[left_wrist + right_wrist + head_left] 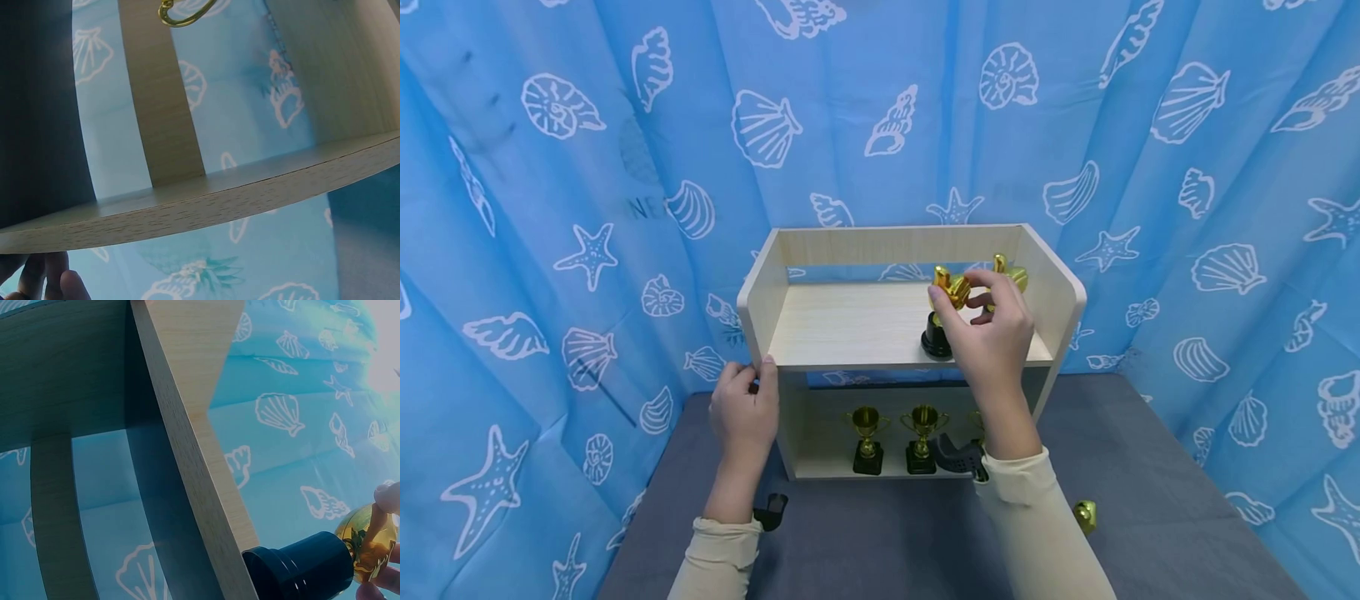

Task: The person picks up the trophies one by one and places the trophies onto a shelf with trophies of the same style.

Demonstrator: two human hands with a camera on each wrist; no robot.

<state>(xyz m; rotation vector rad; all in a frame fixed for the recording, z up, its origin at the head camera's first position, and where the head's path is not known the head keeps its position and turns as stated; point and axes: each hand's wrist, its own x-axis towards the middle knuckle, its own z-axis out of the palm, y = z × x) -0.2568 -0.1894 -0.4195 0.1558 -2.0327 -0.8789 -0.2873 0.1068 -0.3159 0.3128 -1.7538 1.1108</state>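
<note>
A light wooden two-tier shelf (857, 329) stands on a grey table against a blue seashell curtain. My right hand (988, 329) pinches a small gold trophy (951, 292) with a black base (936, 340) that sits on the upper tier at its right end. In the right wrist view the trophy (369, 547) and its black base (300, 569) meet the shelf board (187, 444). Another gold trophy (1011, 273) stands just behind. My left hand (745, 408) grips the shelf's left side panel (758, 300); its fingertips (47, 278) show under the board (206, 203).
Two gold trophies (867, 437) (922, 435) on black bases stand on the lower tier, with a third partly hidden behind my right wrist. A small gold object (1084, 515) lies on the grey table (1150, 500) at the right. The curtain (550, 208) closes in all sides.
</note>
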